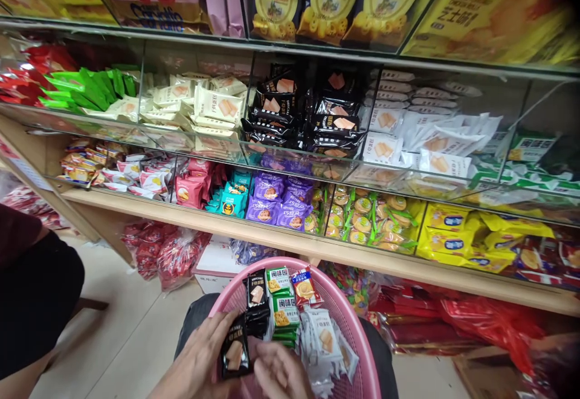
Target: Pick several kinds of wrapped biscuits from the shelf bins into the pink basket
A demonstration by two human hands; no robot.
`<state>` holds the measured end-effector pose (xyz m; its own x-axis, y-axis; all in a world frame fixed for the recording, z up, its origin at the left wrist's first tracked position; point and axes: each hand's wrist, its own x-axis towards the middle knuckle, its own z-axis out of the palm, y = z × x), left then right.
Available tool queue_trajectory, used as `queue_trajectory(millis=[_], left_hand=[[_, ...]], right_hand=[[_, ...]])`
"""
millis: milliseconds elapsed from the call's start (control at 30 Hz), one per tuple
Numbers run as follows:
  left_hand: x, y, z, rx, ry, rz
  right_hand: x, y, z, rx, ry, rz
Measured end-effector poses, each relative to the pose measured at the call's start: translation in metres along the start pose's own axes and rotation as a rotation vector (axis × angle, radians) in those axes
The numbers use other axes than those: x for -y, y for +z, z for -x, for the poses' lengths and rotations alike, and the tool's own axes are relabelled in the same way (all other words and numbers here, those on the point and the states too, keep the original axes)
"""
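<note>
A pink plastic basket [372, 350] rests on my lap. My left hand [203, 353] is closed around a black snack packet [235, 347] at the basket's left side, fingers along its left edge. Close to the packet's right edge, my right hand [281, 370] has loosely bent fingers, slightly blurred; nothing shows in them. Beyond the hands lie more black packets [257, 296], green-and-white packets [284, 311] and a red-and-white packet [306, 285]. White packets [324, 338] are heaped on the right. The basket's near part is hidden by my hands and the frame edge.
Ahead stands a wooden shelf [272, 230] with glass-fronted compartments of wrapped snacks, including purple packets [281, 199] and yellow packets [453, 230]. Below it are bagged red goods [181, 257] and a white carton [217, 263]. Another person's leg [36, 290] is at left.
</note>
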<state>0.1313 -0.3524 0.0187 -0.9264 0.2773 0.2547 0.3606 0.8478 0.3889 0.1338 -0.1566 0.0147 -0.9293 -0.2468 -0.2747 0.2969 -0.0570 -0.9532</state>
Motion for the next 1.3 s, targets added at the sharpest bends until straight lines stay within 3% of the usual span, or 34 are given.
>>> queue_trajectory(millis=[200,367,467,667,1000,1300], left_hand=[[0.003,-0.022,-0.029,0.059,-0.036,0.022],[-0.004,-0.026,-0.054,0.097,-0.003,0.076],[-0.01,-0.028,-0.067,0.127,0.002,0.09],[-0.02,-0.03,-0.089,0.173,0.0,0.061],[-0.02,-0.017,-0.112,0.24,-0.024,-0.162],[-0.025,-0.014,-0.122,0.432,-0.167,-0.153]], right_hand=[[0.072,-0.043,-0.03,-0.102,-0.384,0.799],[0.102,-0.052,-0.071,0.116,-0.642,1.313],[0.1,-0.052,-0.091,0.229,-0.666,1.367],[0.086,-0.053,-0.111,0.245,-0.588,1.326],[0.091,-0.061,-0.108,0.221,-0.563,1.315],[0.092,-0.063,-0.105,0.243,-0.495,1.322]])
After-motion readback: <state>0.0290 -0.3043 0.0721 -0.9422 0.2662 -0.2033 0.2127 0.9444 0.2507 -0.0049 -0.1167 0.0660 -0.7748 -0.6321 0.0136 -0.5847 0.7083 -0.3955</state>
